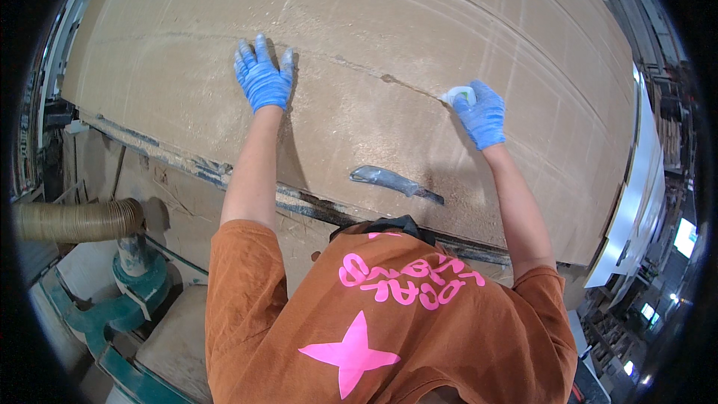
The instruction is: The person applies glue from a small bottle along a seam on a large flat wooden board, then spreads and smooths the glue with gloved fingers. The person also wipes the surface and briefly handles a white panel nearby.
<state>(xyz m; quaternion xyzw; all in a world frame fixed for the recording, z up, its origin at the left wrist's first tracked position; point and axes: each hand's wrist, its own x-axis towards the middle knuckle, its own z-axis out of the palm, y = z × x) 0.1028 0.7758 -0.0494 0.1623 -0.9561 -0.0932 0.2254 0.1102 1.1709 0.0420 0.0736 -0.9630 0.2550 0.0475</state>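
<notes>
My left hand (263,81), in a blue glove, lies on a large brown board (374,22) with its fingers spread. Farther right, my blue-gloved right hand (483,114) is closed around a small white squeeze bottle (460,94) with a bit of green on it. The bottle's narrow tip points left, at a dark, uneven line (387,77) that runs across the board between my hands. Its far side is hidden by my fingers. Between my forearms, near the board's front edge, a knife with a grey handle (389,179) rests on the dusty surface.
Fine dust and crumbs are scattered over the board. Below its left front edge are a ribbed tan hose (78,221) and green machine parts (127,292). A pale sheet (636,202) stands along the right side. Racks and lit screens show beyond it.
</notes>
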